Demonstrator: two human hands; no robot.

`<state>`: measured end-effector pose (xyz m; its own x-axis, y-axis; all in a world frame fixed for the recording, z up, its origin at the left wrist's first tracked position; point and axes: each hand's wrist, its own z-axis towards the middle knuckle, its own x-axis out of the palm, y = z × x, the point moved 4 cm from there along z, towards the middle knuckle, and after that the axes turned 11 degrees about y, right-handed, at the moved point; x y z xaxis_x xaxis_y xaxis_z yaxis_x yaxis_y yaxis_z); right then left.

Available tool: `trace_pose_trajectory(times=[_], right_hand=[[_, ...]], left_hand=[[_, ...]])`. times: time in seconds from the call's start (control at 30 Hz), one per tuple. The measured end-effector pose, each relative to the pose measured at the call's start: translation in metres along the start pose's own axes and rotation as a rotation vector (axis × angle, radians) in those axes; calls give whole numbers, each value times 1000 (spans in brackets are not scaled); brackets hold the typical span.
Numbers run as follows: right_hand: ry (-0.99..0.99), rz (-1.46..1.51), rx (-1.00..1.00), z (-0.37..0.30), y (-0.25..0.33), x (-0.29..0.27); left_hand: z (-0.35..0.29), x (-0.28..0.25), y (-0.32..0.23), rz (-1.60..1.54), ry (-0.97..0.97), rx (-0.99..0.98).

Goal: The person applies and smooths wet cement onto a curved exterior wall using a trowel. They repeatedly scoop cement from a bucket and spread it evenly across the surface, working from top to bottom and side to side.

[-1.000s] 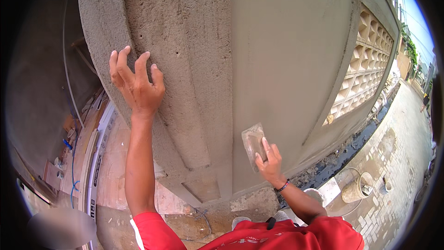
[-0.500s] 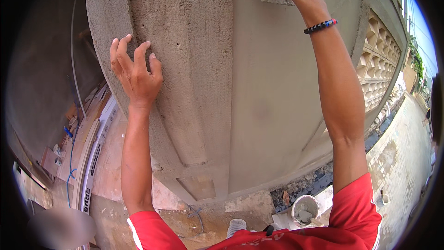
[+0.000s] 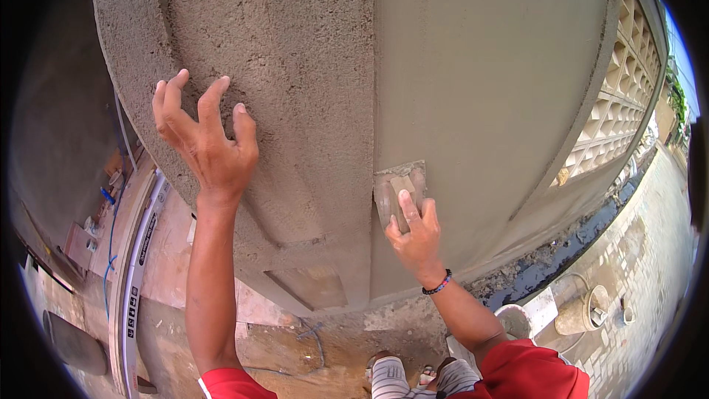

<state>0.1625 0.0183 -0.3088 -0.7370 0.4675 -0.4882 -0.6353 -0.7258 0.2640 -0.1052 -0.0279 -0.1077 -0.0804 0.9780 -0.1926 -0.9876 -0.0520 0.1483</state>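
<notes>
My right hand [image 3: 418, 242] grips a plastering trowel [image 3: 399, 191], a flat rectangular plate with a handle on its back. The trowel lies against the smooth grey plastered wall [image 3: 487, 81], with its left edge at the corner of the column. On the rough, grainy cement column [image 3: 273, 103] to the left, my left hand [image 3: 210, 137] is raised with fingers spread and bent. Its fingertips rest at or very near the column's stepped edge, and it holds nothing.
A pierced block vent [image 3: 620, 77] fills the wall's right part. At lower right stand a bucket [image 3: 583, 314] and a second round container [image 3: 513, 321], beside a dark wet gutter [image 3: 550, 258]. Long boards [image 3: 144, 251] and a blue cord [image 3: 105, 281] lie at left.
My right hand has brought the trowel down from the top of the wall to its lower middle, beside the column corner. My left hand stays at the column's edge while the view has shifted.
</notes>
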Motion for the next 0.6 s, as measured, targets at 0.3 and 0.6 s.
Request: trace_pose_trajectory(times=[0.3, 0.6], right_hand=[[373, 139, 212, -221, -58, 45], [-164, -54, -408, 170, 0, -185]], left_hand=[[-17, 10, -5, 47, -48, 36], [-23, 7, 8, 80, -11, 34]])
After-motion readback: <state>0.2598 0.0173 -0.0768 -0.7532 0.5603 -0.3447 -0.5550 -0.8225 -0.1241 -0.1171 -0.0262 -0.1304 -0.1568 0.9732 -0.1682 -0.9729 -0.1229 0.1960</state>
